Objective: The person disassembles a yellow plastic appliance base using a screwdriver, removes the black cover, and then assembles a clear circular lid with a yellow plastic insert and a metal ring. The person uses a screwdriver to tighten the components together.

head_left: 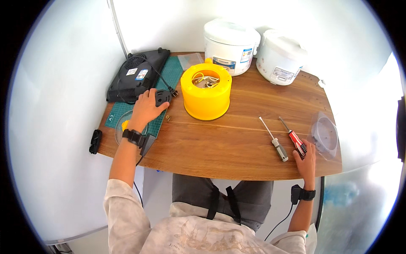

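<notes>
My left hand [148, 111] reaches over the left side of the table, its thumb and fingers around a dark grey round vented part [163, 98]. Under that wrist lies a clear round dish or cover [118, 136] with a yellow piece [125, 125] in it. Small brass-coloured bits [168, 118] lie beside the hand. My right hand [308, 159] closes on the black end of a screwdriver [296, 142] with a red-and-white handle, which rests on the table. To its left lies a grey-handled screwdriver [279, 149]. A yellow round housing [206, 101] stands mid-table, with wires and metal showing through its open top.
Two white rice cookers [231, 46] stand at the back right. A black flat appliance [135, 78] with a coiled cord and plug lies on a green cutting mat [172, 67]. At the right edge is a bagged clear ring [325, 134]; a black object [96, 141] lies far left.
</notes>
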Tool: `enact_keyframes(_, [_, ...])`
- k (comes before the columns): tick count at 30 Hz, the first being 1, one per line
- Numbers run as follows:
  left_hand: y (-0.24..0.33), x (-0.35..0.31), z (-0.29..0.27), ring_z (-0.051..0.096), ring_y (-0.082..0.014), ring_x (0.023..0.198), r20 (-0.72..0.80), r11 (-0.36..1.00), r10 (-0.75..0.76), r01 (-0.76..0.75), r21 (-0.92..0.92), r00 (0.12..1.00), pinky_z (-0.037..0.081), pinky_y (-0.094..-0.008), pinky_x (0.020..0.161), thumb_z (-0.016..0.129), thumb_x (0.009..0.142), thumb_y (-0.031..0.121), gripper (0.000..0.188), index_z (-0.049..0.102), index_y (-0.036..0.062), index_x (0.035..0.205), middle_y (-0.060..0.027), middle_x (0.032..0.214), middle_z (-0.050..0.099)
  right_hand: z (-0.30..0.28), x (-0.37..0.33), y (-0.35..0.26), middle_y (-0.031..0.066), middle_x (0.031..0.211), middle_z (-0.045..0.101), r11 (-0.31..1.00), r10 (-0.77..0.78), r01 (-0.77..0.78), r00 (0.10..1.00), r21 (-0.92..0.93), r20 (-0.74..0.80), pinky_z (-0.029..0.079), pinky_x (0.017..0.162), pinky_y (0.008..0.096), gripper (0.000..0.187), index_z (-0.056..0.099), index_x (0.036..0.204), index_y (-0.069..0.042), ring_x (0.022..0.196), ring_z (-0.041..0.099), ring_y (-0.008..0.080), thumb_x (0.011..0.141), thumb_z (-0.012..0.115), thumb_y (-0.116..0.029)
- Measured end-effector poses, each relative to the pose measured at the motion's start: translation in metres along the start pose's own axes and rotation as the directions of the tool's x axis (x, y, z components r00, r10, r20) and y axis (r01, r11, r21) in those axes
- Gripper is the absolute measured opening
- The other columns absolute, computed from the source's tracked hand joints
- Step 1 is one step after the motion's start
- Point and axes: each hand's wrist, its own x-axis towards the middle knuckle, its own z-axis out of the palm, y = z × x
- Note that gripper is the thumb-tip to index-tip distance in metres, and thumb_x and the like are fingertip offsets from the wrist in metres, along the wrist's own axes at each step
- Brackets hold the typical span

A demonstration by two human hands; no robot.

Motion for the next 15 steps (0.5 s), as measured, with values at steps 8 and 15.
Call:
enact_keyframes(8, [0.002,0.022,0.020,0.057,-0.0435,0.116,0.215,0.998,-0.066,0.061,0.030,0.974,0.049,-0.0516,0.097,0.068,0.089,0.052,0.066,0.053,0.0058,0.133,-0.0269,0.123,0.059,0.002,-0.008,0.004,0.0170,0.126,0.057,0.995,0.022,-0.018,0.999,0.093,-0.035,0.042,0.105,0.0409,0.053,0.053,0.135,-0.002,0.119,0.055,0.0348,0.086,0.071,-0.011])
enact_keyframes(15, [-0.003,0.025,0.016,0.054,-0.0470,0.117,0.338,0.997,-0.048,0.067,-0.046,0.940,0.045,-0.0526,0.101,0.063,0.092,0.051,0.056,0.056,0.0123,0.131,-0.0272,0.124,0.057,0.003,-0.009,0.005,0.0172,0.124,0.055,0.995,0.004,0.000,0.999,0.095,-0.051,0.043,0.103,0.0414,0.054,0.053,0.134,-0.003,0.117,0.055,0.0362,0.084,0.072,-0.012])
